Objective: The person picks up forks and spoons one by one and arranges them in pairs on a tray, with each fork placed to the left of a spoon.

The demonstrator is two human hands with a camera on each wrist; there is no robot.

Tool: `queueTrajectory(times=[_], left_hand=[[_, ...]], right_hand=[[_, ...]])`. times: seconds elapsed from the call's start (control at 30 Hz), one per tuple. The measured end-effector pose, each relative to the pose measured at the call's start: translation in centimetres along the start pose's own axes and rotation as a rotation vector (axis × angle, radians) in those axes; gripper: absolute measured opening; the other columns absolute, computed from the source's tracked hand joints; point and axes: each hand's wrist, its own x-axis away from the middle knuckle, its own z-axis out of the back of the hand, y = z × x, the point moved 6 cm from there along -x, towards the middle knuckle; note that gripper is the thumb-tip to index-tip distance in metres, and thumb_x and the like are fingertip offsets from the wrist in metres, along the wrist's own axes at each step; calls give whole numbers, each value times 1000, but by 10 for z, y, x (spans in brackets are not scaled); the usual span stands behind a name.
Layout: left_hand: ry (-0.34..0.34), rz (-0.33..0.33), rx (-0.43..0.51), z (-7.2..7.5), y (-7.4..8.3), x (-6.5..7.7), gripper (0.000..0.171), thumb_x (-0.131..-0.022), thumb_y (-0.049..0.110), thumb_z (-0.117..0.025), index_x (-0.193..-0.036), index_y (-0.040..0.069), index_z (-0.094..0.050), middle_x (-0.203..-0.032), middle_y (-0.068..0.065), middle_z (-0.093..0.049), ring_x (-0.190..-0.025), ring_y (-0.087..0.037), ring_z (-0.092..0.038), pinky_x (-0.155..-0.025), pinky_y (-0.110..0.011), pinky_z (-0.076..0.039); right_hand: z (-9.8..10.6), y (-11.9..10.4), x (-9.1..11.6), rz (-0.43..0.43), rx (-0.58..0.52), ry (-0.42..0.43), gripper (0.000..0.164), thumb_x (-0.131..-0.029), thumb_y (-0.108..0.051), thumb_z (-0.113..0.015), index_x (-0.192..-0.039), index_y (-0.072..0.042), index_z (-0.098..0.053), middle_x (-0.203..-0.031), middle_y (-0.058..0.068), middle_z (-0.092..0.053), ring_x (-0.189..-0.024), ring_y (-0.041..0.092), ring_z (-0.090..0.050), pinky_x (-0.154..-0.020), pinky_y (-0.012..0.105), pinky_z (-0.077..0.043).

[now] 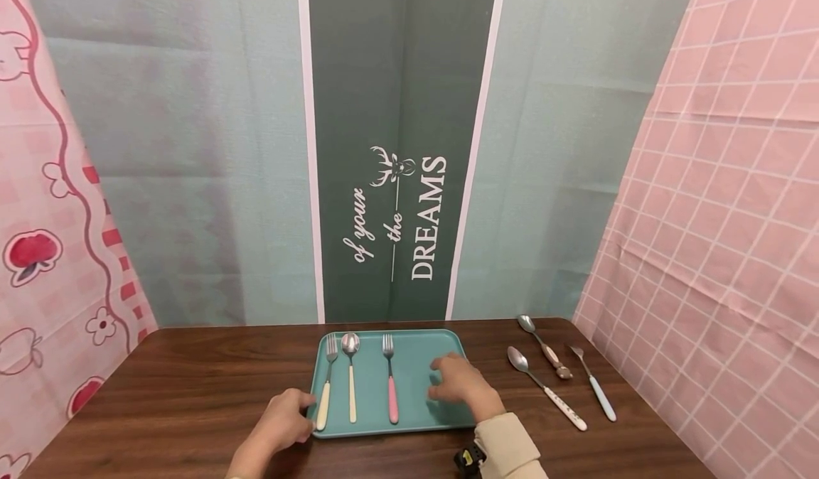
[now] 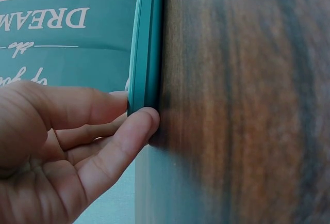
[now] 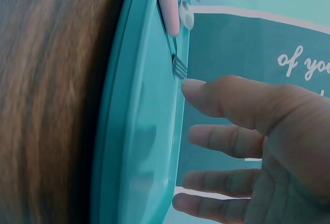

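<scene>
A teal tray [image 1: 416, 411] lies on the brown table with three utensils on it: a fork with a pale yellow handle [image 1: 324, 401], a spoon with a cream handle [image 1: 352, 394] and a fork with a pink handle [image 1: 393, 397]. At the tray's front left corner, my left hand [image 1: 284, 415] pinches the rim between thumb and finger, as the left wrist view shows close up. Over the tray's right part hovers my right hand [image 1: 462, 383], fingers spread and relaxed, holding nothing. In the right wrist view its thumb overlaps the tines of a fork [image 3: 179, 67].
Right of the tray, on the wooden table [image 1: 211, 379], lie a spoon with a white patterned handle [image 1: 563, 406], a spoon with a brown-tipped handle [image 1: 550, 354] and a fork with a pale blue handle [image 1: 601, 397]. Cloth hangs behind and on both sides.
</scene>
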Motion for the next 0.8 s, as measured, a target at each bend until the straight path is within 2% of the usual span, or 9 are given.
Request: queueTrajectory(times=[0.27, 0.5, 0.8], left_hand=[[3, 3, 12, 0, 0, 0, 41, -69, -10, -63, -109, -14, -61, -86, -17, -59, -52, -14, -54, -53, -28, -45], [13, -3, 24, -1, -1, 1, 40, -69, -11, -62, -108, -15, -61, -81, -14, -59, -50, -13, -53, -51, -28, -45], [15, 3, 16, -1, 0, 0, 40, -69, -11, -63, -109, -14, -61, -87, -18, -59, -50, -13, -54, -51, -28, -46]], right_hand=[[4, 11, 3, -28, -32, 11, 43, -76, -16, -74, -113, 4, -62, -114, 22, -54, -107, 39, -50, -81, 53, -43], [5, 22, 7, -46, -34, 34, 40, -76, -14, -72, -111, 5, -62, -114, 23, -54, -108, 39, -50, -82, 51, -43], [9, 40, 10, -80, -27, 46, 40, -78, -14, -71, -111, 6, -62, -111, 23, -54, -106, 40, -49, -82, 50, -43]])
